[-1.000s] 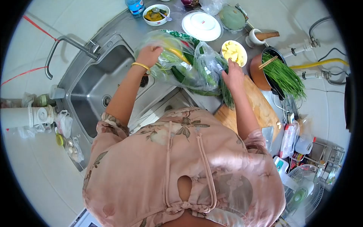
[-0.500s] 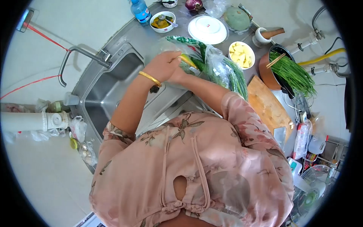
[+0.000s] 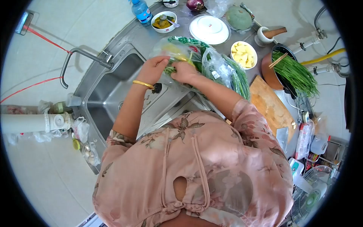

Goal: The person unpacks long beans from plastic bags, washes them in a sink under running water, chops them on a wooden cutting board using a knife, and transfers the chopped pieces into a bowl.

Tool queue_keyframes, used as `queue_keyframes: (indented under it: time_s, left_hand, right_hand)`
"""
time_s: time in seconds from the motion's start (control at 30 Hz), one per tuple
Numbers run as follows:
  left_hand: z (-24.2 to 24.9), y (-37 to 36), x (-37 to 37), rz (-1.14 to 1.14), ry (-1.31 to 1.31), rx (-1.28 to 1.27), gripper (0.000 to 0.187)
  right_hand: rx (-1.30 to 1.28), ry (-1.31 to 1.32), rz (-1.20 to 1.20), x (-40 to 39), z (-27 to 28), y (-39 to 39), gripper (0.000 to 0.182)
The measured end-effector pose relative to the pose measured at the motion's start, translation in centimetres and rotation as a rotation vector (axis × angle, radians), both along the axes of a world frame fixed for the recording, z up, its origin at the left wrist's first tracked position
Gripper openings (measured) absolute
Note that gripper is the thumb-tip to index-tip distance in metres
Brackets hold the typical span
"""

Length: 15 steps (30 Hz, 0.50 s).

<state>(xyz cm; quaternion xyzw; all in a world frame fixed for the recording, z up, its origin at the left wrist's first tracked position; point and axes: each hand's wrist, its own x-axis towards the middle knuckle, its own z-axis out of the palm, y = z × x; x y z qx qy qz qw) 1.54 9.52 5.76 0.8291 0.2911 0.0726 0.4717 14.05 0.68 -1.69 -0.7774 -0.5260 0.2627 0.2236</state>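
Note:
A clear plastic bag point(image 3: 160, 47) with green print lies on the counter beside the sink, with green and yellow vegetables inside. My left hand point(image 3: 154, 69) is at the bag's near left edge, fingers closed together on the plastic. My right hand point(image 3: 184, 72) is at the bag's opening, its fingers bent around a green vegetable point(image 3: 169, 70) whose kind I cannot make out. Part of that vegetable is hidden by the fingers. A second plastic bag point(image 3: 217, 68) with long green vegetables rests right of my right hand.
The steel sink point(image 3: 99, 102) and faucet point(image 3: 81, 53) are on the left. A bowl of yellow chunks point(image 3: 242, 55), a lidded dish point(image 3: 210, 29), a mortar point(image 3: 261, 37), a pot of long green stalks point(image 3: 267, 66) and a cutting board point(image 3: 269, 106) stand along the counter.
My hands, close together before, have moved apart. The left has shifted left and down; the right has turned toward the bag's opening, and a green vegetable now shows by its fingers.

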Motion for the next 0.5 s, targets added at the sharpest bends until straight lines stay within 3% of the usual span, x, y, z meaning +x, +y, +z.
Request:
queue_keyframes:
  time_s: [0.07, 0.17, 0.3, 0.5]
  left_hand:
    - [-1.8, 0.9, -0.2, -0.012, 0.013, 0.091, 0.027]
    - [-3.2, 0.6, 0.1, -0.004, 0.016, 0.284, 0.028]
    - [-3.9, 0.6, 0.3, -0.030, -0.066, 0.602, 0.035]
    - [-2.8, 0.3, 1.2, -0.190, -0.195, 0.541, 0.038]
  right_hand:
    - [0.056, 0.288, -0.088, 1.7, 0.1, -1.0, 0.027]
    - [0.045, 0.486, -0.097, 3.8, 2.6, -2.9, 0.028]
    - [0.177, 0.478, -0.104, 6.6, 5.7, -7.1, 0.025]
    - [0.152, 0.527, -0.231, 9.9, 8.1, -12.7, 0.023]
